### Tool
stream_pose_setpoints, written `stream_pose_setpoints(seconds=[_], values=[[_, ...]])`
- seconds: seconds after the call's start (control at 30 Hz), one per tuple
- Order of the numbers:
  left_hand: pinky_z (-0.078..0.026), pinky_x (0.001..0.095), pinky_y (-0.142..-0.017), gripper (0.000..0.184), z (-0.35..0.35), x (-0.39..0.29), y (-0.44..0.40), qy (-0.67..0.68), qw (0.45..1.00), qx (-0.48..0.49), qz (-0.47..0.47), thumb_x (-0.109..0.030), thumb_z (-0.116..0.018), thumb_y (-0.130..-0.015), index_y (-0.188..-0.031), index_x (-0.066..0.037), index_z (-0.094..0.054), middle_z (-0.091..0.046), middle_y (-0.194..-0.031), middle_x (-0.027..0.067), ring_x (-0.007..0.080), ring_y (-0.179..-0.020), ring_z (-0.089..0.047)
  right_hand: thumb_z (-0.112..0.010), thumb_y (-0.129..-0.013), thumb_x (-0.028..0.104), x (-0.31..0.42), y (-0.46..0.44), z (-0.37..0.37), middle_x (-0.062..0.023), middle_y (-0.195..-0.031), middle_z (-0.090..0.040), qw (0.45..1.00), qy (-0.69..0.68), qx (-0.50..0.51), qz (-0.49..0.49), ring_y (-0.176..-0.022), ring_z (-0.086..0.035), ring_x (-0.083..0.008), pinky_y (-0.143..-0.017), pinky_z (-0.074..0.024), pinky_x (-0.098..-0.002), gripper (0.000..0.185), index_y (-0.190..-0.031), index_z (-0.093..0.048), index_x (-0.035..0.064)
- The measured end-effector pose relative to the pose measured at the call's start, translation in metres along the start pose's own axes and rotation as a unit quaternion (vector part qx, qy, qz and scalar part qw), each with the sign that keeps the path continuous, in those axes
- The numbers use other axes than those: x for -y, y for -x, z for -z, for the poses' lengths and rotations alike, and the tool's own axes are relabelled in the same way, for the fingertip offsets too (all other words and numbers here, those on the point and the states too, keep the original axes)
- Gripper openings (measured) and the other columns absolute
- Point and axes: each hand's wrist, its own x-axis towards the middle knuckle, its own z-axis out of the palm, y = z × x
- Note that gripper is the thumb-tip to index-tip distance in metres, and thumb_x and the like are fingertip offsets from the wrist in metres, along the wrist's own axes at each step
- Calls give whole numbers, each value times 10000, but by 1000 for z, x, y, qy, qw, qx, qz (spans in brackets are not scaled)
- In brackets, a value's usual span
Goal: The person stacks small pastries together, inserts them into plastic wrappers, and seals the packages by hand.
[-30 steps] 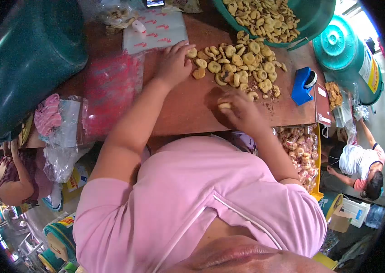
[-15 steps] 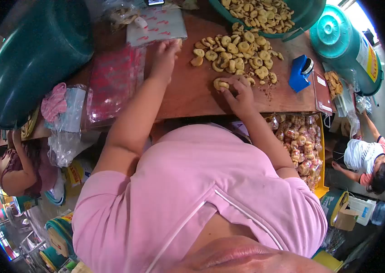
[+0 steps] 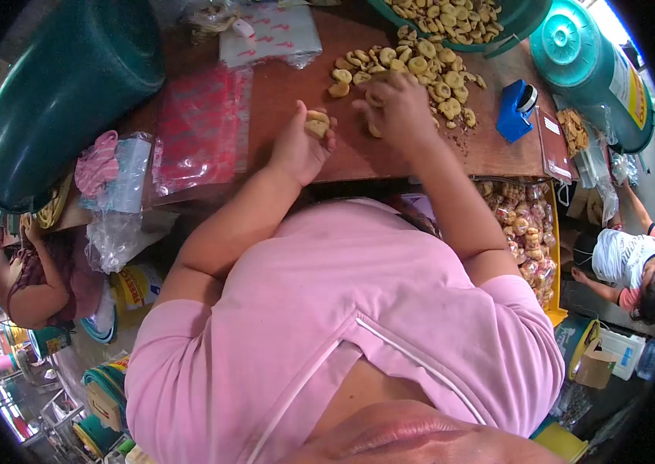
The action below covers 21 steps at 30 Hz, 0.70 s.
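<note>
Several round cookies (image 3: 316,124) lie in my left hand (image 3: 303,147), which is turned palm up with its fingers curled round them, near the table's front edge. My right hand (image 3: 401,112) reaches palm down over the near left side of the cookie pile (image 3: 440,69). A cookie shows at its fingertips, and its fingers are partly blurred. The pile is spread loosely on the brown table (image 3: 281,89), with crumbs at its near right side.
A green basin (image 3: 525,23) of cookies stands behind the pile. Around lie a blue tape dispenser (image 3: 515,112), red plastic bags (image 3: 200,127) and printed bags (image 3: 285,35). A yellow crate (image 3: 554,255) holds packed cookies. Two other people are at the sides.
My left hand has come back from beside the printed bags towards the table's front edge and turned palm up, showing cookies. My right hand has moved forward onto the pile.
</note>
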Motion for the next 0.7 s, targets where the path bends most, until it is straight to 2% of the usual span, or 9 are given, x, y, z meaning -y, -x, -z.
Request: stream_pose_setpoints(seconds=[0.07,0.17,0.23,0.33,0.37,0.5,0.53,0.6,0.7], values=[[-557,324,-767,430,-7,-6,5,-5,998,-57,-25,-494,-412,-1076,-1067,-103,-592,-644,-1005,90,192,-831,-623,-772,-817,282,-30,-12,-6,-71,-1133,-663,990,125,38,-56,-1099,-600,-311,-948,-478,-448,281,-1062,-759,144],[-551,369,-834,440,-6,-10,7,22,1000,-16,-15,-483,-398,-1082,-1100,-88,-591,-643,-1004,97,222,-916,-631,-759,-818,245,-86,-17,-38,-57,-1120,-684,969,200,141,-31,-1050,-628,-315,-935,-489,-453,270,-1066,-760,138],[-544,378,-858,433,-5,-14,9,36,999,-6,-9,-470,-393,-1086,-1112,-86,-590,-642,-1005,98,231,-936,-633,-752,-815,224,-85,-29,-37,-73,-1079,-701,964,198,169,-51,-1004,-647,-320,-910,-502,-458,275,-1074,-757,132],[-536,382,-877,420,-2,-13,7,37,999,-33,-16,-451,-390,-1090,-1120,-83,-589,-640,-1011,98,242,-948,-636,-732,-861,217,-67,-39,-21,-132,-1013,-720,980,84,164,-71,-951,-684,-334,-872,-532,-435,255,-1078,-745,85],[-535,381,-878,413,-1,-13,5,33,998,-45,-22,-446,-394,-1090,-1117,-83,-589,-639,-1013,98,243,-951,-636,-731,-873,222,-54,-39,-10,-138,-1021,-720,983,-2,165,-77,-961,-687,-332,-869,-536,-423,248,-1070,-743,73],[-529,376,-837,374,-6,-11,6,44,996,-63,-43,-406,-406,-1093,-1110,-78,-585,-640,-1028,100,243,-947,-630,-757,-873,164,3,-14,-20,-144,-1084,-710,946,-249,191,-77,-965,-694,-329,-848,-550,-395,279,-1113,-690,40],[-524,374,-819,363,-5,-8,3,52,997,-36,-37,-393,-407,-1095,-1106,-77,-585,-640,-1034,104,240,-941,-625,-765,-862,144,16,-8,-23,-141,-1089,-709,929,-303,200,-72,-957,-693,-328,-842,-552,-397,294,-1123,-679,40],[-514,371,-782,342,-4,-4,-3,68,997,20,-24,-367,-409,-1097,-1099,-74,-585,-641,-1045,110,234,-930,-615,-781,-844,131,31,-5,-21,-143,-1071,-708,953,-242,177,-33,-947,-692,-325,-845,-551,-403,319,-1129,-664,46],[-498,354,-739,342,-7,-3,-1,50,998,3,-30,-350,-403,-1103,-1094,-59,-583,-639,-1063,121,223,-907,-602,-793,-828,130,38,-1,-18,-141,-1037,-704,967,-205,149,-31,-934,-686,-319,-844,-552,-402,317,-1107,-664,54]])
